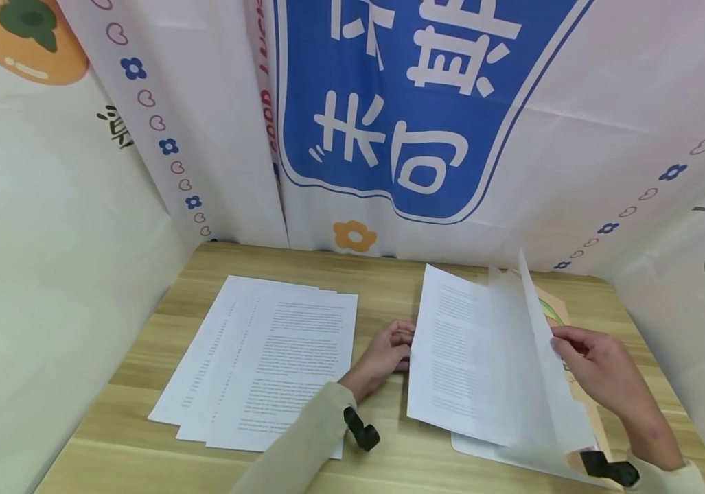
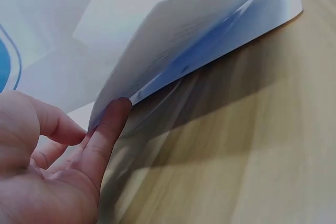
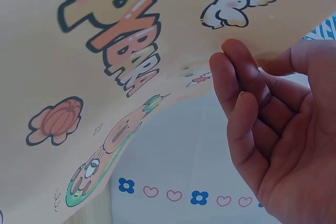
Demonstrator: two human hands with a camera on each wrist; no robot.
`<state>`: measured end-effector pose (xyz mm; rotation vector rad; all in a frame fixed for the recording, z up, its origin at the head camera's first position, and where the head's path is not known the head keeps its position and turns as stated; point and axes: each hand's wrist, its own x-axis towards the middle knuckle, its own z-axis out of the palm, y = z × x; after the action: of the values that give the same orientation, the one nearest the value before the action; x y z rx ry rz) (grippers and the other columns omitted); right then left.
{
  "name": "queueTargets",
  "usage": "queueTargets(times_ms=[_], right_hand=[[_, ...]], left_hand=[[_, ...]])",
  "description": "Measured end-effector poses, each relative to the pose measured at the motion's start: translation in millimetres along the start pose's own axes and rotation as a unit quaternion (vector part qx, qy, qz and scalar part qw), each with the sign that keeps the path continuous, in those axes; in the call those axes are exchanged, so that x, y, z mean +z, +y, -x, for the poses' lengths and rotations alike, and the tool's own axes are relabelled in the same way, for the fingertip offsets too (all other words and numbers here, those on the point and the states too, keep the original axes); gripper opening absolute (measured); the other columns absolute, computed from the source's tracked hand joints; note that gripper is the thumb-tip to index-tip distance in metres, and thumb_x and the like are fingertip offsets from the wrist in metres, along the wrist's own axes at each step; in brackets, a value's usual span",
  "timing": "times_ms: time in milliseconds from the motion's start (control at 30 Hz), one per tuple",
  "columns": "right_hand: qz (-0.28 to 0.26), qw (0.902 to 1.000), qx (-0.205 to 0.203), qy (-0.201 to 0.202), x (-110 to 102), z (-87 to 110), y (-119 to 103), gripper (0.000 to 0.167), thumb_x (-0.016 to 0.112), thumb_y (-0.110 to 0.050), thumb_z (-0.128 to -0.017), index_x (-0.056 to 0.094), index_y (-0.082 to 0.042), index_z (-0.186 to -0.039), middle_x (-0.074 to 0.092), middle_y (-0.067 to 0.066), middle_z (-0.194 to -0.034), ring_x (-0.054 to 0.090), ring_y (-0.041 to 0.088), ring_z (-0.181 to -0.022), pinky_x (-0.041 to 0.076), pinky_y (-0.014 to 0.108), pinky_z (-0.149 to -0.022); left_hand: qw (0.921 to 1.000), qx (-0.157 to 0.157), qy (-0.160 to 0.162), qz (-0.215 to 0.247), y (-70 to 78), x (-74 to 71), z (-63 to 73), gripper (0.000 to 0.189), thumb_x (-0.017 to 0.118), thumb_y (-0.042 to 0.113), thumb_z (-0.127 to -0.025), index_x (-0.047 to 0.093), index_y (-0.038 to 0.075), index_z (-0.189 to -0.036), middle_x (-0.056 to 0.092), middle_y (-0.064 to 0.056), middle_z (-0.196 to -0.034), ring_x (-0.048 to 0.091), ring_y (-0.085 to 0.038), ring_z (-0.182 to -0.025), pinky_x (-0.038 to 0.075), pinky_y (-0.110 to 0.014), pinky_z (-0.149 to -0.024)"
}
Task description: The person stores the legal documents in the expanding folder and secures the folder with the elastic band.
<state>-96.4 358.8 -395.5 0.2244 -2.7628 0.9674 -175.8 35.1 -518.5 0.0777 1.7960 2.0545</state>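
At the right of the table in the head view lies a document folder [image 1: 482, 447] with its cover [image 1: 537, 343] raised. A beige side of it with cartoon animals and "BARA" lettering [image 3: 131, 51] fills much of the right wrist view. My right hand [image 1: 605, 367] pinches the edge of this cover. Printed sheets [image 1: 451, 350] lie partly inside the folder, their left side lifted. My left hand [image 1: 383, 353] holds their left edge between thumb and fingers [image 2: 107, 135], as the left wrist view shows. How many sheets are held I cannot tell.
Several printed sheets [image 1: 290, 357] lie overlapping on the left of the wooden table [image 1: 389, 439]. Printed fabric [image 1: 222, 103] hangs behind the table and along both sides. A black strap [image 1: 361, 429] hangs at the left wrist.
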Motion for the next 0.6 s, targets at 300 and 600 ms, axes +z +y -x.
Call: queueTargets(times_ms=[300, 600], right_hand=[[0.003, 0.9999, 0.010, -0.011, 1.7, -1.3, -1.5, 0.030, 0.059, -0.007, -0.103, 0.067, 0.013, -0.125, 0.070, 0.015, -0.096, 0.053, 0.011, -0.064, 0.044, 0.027, -0.049], [0.009, 0.9996, -0.012, -0.023, 4.4, -2.5, -2.1, 0.024, 0.064, -0.002, -0.100, 0.071, 0.011, -0.119, 0.072, 0.012, -0.097, 0.054, 0.008, -0.069, 0.048, 0.025, -0.054]], left_hand=[[0.9995, -0.003, -0.029, 0.006, -2.7, 18.8, 4.7, 0.041, 0.057, -0.013, -0.093, 0.055, 0.001, -0.132, 0.065, -0.012, -0.104, 0.064, -0.021, -0.089, 0.059, -0.038, -0.078], [0.9987, -0.001, -0.050, -0.011, -7.1, 35.4, 6.0, 0.043, 0.062, -0.013, -0.095, 0.056, 0.002, -0.135, 0.065, -0.011, -0.103, 0.066, -0.020, -0.086, 0.060, -0.036, -0.077]])
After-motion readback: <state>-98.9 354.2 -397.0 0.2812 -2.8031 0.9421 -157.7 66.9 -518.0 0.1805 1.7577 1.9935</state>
